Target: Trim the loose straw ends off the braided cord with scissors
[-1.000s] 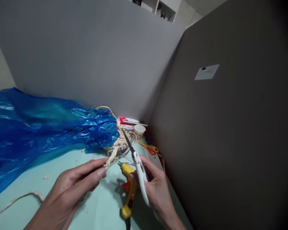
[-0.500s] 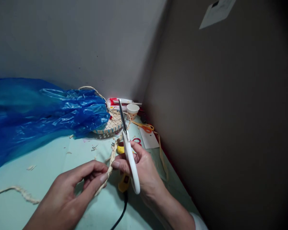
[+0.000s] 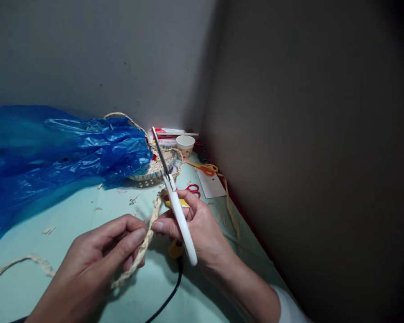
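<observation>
A pale braided cord (image 3: 156,209) runs slantwise between my two hands, over the pale green tabletop. My left hand (image 3: 116,244) pinches at the braid, thumb against forefinger, and its lower end hangs beside the palm. White-handled scissors (image 3: 180,215) rest in my right hand (image 3: 188,220), their blades pointing up and away and looking closed together. The thumb of that hand also touches the braid. Below the right fingers lies a yellow tool (image 3: 176,249) with a black cable, partly hidden.
A blue plastic bag (image 3: 97,148) covers the left back, over part of a woven basket (image 3: 155,169). Behind stand a paper cup (image 3: 185,144) and packets. Orange scissors (image 3: 207,169), red-handled scissors (image 3: 193,190) and a white card (image 3: 211,185) lie near the dark panel (image 3: 306,157).
The white scissors have tilted further left. My left hand has shifted slightly up and left along the braid, and more of the braid's lower end shows. The view has shifted slightly.
</observation>
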`<state>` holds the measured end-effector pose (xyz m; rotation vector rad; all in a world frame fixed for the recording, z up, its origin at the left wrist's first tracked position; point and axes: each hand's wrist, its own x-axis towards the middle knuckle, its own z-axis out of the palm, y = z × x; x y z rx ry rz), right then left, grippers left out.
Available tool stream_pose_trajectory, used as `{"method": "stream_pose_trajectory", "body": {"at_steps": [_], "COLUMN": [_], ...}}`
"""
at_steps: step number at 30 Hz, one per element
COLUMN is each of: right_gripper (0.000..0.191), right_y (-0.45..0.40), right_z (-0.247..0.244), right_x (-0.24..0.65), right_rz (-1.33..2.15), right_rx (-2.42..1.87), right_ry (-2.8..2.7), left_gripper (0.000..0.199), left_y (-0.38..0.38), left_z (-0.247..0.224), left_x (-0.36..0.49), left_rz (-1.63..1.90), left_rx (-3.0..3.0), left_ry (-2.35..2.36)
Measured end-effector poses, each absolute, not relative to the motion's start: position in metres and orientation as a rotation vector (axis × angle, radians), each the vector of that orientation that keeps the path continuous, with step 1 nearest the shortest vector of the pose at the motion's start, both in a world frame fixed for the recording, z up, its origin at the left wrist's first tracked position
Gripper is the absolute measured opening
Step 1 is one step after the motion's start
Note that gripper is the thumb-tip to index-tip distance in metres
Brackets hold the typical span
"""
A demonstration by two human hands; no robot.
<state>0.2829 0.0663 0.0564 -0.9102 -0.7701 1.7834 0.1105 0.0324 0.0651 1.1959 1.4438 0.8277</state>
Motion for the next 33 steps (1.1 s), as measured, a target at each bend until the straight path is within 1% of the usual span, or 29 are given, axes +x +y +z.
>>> {"method": "stream_pose_trajectory", "body": {"at_steps": [3,7,10,15,19,26,30,33], "right_gripper": [0.08,0.079,0.077,0.078,0.079,0.075,0.069,0.066], "right_y": [0.067,0.067,0.065,0.065,0.064,0.064,0.066,0.068], "right_z": [0.057,0.059,0.06,0.061,0.063,0.063,0.062,0.06], "right_x": [0.282,0.283,0.283,0.283,0.283,0.285,0.285,0.286], "right_rz": [1.787,1.792,1.78,1.759,1.712,1.653,1.6,1.593], "right_rx": [-0.923,-0.914,-0.913,-0.944,-0.977,-0.941,-0.866,-0.854], "right_ry": [-0.753,-0.773,-0.78,-0.8,-0.85,-0.822,-0.813,-0.864], "left_gripper": [0.037,0.033,0.027,0.033,0.038,0.038,0.036,0.038], "left_y": [0.03,0.024,0.022,0.022,0.026,0.035,0.034,0.034], "left_z": [0.067,0.068,0.064,0.065,0.068,0.067,0.068,0.066], "left_x": [0.114,0.118,0.119,0.123,0.122,0.112,0.114,0.113], "left_rz": [0.834,0.919,0.974,0.954,0.942,0.879,0.83,0.903], "left_rx": [1.254,1.569,1.679,1.482,1.179,0.92,1.026,1.069], "left_ry": [1.513,1.661,1.678,1.666,1.508,1.254,1.201,1.252]}}
